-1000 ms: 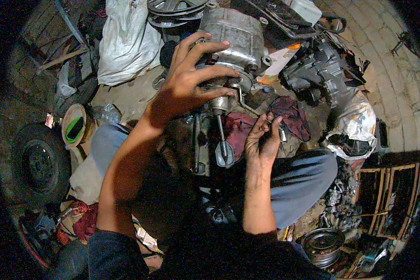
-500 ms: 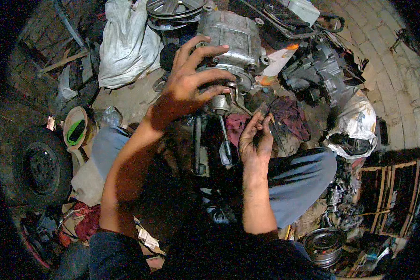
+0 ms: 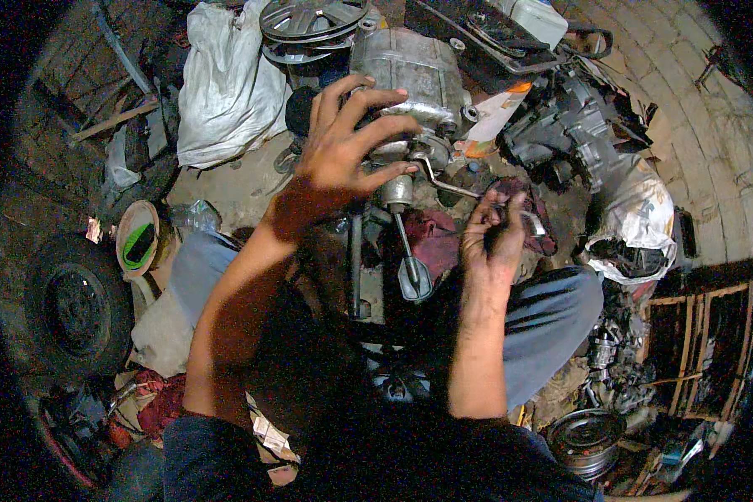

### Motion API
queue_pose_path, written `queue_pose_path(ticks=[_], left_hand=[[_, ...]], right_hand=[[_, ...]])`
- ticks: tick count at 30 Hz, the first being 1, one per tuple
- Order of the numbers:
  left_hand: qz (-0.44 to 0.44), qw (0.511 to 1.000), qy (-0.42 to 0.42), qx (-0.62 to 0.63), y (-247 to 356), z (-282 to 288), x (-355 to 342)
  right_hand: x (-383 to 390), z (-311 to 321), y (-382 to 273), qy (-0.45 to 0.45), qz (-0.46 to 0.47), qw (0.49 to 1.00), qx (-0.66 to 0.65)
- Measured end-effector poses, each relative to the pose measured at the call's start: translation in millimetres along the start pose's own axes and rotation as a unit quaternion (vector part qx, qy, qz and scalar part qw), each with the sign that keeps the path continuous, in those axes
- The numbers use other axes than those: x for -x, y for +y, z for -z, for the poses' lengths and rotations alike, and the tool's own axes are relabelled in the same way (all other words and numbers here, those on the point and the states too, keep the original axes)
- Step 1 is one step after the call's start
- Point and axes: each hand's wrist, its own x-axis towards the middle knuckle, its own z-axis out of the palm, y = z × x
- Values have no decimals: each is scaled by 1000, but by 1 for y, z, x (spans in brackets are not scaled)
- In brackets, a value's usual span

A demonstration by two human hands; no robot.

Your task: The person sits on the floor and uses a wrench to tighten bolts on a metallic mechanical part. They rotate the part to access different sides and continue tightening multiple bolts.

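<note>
A grey cast-metal gearbox-like housing (image 3: 418, 67) stands in front of me, with a round tailpiece (image 3: 396, 194) and a thin rod ending in a flat fork-like piece (image 3: 414, 276) pointing toward me. Over its near left side lies my left hand (image 3: 343, 138), fingers spread and thumb stretched across the near end. My right hand (image 3: 495, 230) is closed around the outer end of a bent metal bar like a cranked wrench (image 3: 448, 186). The bar's inner end meets the housing's near end beside my left thumb; the exact contact is hidden.
Dark red cloths (image 3: 431, 243) lie below the bar. Another gearbox casing (image 3: 560, 130) sits at right, near an open white sack (image 3: 636, 222). A full white sack (image 3: 226, 92) and wheel covers (image 3: 314, 29) stand behind, a tyre (image 3: 79, 305) at left.
My right hand has moved to the right, swinging the outer end of the bent bar with it. My left hand stays on the housing, nearly unmoved.
</note>
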Motion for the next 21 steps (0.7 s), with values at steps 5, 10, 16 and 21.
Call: queue_pose_path(ticks=[5,10,16,21], left_hand=[[7,1000,-6,11,-9,-5,5],[-15,993,25,110,-38,-5,12],[43,953,7,300,-68,-14,35],[191,933,-49,301,-69,-43,60]], right_hand=[[38,-64,-12,-86,230,916,318],[51,-97,15,-329,503,662,448],[67,-95,85,-469,547,418,553],[37,-44,126,-498,534,324,601]])
